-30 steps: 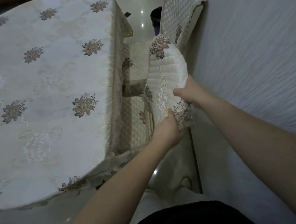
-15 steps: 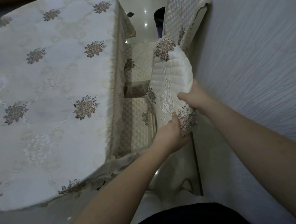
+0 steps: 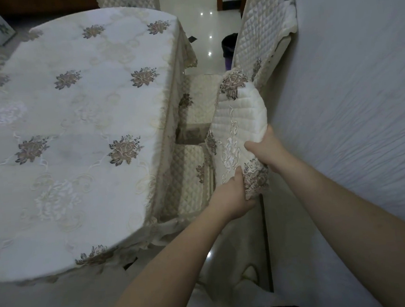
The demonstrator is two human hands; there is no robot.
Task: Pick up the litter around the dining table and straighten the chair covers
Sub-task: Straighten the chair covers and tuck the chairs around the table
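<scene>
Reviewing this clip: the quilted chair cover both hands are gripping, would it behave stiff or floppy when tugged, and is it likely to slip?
The chair cover probably flexes rather than holds shape: it bunches where the left hand grips its embroidered edge. Its padded quilting suggests some body, so it likely folds in soft curves. The sheen hints it may be slightly slippery, though the right hand holds it firmly.

The quilted cream chair cover (image 3: 239,122), embroidered with brown flowers, sits over the near chair's back beside the counter (image 3: 71,141), its lower edge bunched and lifted.

Narrow gap between draped table (image 3: 74,121) and wall (image 3: 351,89), crowded by two covered chairs (image 3: 240,115) (image 3: 263,28).
</scene>
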